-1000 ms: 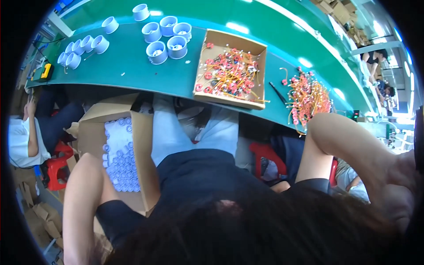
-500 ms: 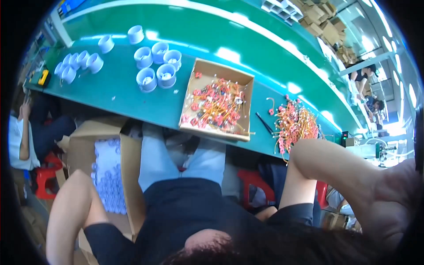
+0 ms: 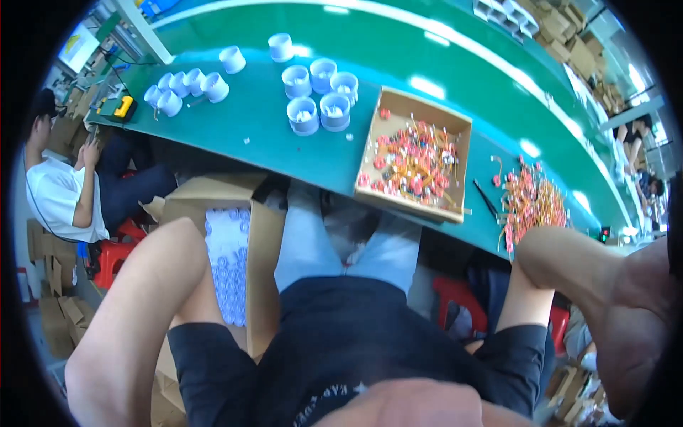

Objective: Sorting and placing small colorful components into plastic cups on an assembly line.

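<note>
Both my arms are bent with the elbows out. My right hand (image 3: 637, 306) is raised close at the right rim; its palm side shows in part, and its fingers are hidden. My left forearm (image 3: 117, 327) runs down to the lower left, where the hand passes out of view. Neither hand shows any contact with the bench things. In front of me on the green bench lies a shallow cardboard box (image 3: 370, 174), filled with small red parts on orange wires. To its right is a heap of similar wired parts (image 3: 533, 199), with a black pen-like tool (image 3: 486, 198) beside it.
Several pale blue cups (image 3: 302, 117) stand in groups on the bench's left half. A yellow-and-black tool (image 3: 124, 109) lies at its left end. Beside my legs, a deep open carton (image 3: 263, 277) holds blue-white round parts. A person (image 3: 67, 185) sits at the left.
The whole view has swung left, so bench and boxes appear farther right. More of the seated person shows. My left arm appears larger; my right hand remains at the rim.
</note>
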Tool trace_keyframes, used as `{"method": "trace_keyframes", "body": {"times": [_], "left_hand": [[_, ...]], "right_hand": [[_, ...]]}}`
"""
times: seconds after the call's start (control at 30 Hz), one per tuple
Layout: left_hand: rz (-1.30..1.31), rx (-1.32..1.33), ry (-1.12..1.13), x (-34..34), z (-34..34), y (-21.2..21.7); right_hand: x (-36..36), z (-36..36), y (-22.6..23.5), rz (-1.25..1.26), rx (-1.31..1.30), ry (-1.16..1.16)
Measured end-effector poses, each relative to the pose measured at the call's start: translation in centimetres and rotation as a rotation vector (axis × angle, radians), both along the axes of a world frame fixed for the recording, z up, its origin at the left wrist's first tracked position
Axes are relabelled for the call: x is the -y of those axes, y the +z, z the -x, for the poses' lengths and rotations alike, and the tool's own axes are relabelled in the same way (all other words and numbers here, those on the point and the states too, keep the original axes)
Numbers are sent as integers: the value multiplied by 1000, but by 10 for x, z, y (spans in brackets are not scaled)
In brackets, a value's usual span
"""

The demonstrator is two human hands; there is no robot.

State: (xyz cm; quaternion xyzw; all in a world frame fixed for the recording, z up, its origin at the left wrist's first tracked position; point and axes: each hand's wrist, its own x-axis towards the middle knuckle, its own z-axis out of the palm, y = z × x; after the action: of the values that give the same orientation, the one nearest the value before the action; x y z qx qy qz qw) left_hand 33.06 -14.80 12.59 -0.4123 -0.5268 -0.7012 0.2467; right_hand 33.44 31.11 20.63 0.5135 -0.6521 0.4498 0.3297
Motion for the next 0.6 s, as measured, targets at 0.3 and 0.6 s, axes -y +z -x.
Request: {"method": "trace_keyframes", "body": {"times": [0.3, 0.6], "left_hand": [[-10, -73, -3, 6, 12, 4], [60, -67, 28, 2, 0, 55]], "right_hand": [[148, 20, -14, 41, -220, -36], [162, 22, -8, 167, -356, -49]]}}
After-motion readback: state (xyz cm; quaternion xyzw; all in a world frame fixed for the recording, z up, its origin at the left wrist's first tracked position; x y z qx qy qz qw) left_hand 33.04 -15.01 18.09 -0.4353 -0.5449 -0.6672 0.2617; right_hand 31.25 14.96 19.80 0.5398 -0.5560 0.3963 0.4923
